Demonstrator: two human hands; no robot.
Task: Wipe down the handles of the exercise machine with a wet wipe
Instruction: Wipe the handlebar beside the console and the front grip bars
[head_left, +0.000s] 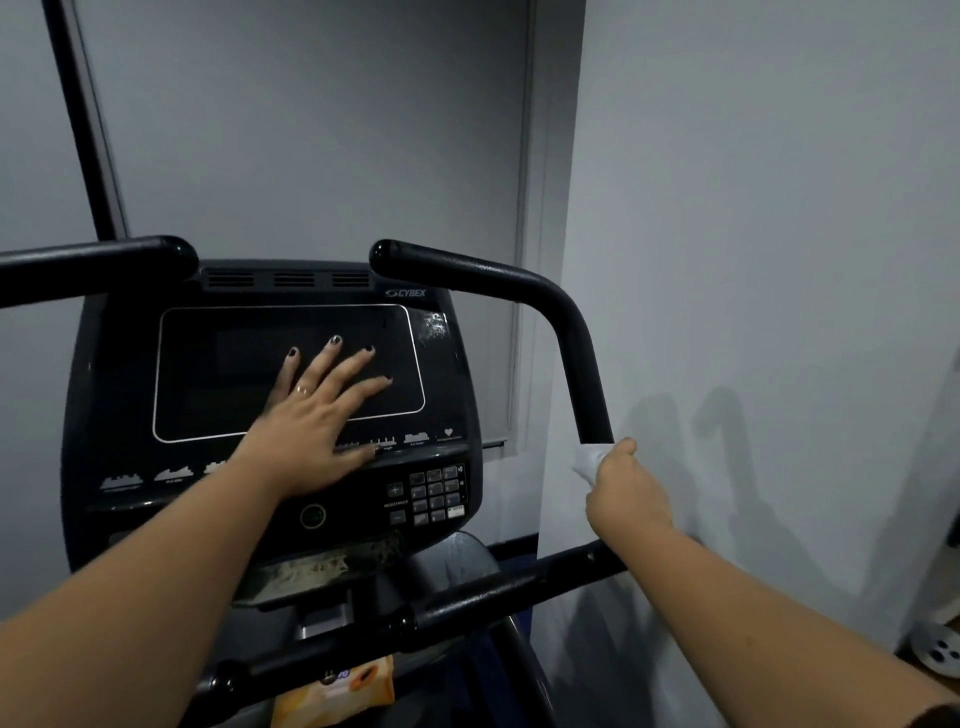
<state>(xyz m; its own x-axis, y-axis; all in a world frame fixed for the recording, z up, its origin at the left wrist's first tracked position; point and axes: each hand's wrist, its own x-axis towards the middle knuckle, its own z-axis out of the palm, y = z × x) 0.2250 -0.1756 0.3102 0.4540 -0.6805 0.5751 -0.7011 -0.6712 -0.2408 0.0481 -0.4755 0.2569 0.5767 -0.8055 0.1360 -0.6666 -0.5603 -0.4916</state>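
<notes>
The left arm reached straight forward from the lower left, its hand (311, 415) lying flat on the exercise machine's console (449, 364). The palm was down and the fingers were straight and spread over the dark screen (208, 374), the thumb resting near the row of small icons under it; this hand held nothing. A ring (303, 389) showed on one finger. The right arm stretched in from the lower right, the wrist bent slightly inward. The right hand (626, 486) was curled round the upright part of the right handle (571, 332), gripping the white wet wipe (589, 457) against the black tube. The wipe was wrapped round the bar just above the knuckles, and a crumpled end stuck out on the side toward the console. Above the hand the handle rose and bent inward to a rounded tip beside the console's top. The left handle (93, 262) crossed the upper left, untouched. A lower bar (493, 587) ran under the right forearm, and an orange packet (337, 691) lay below the console.
</notes>
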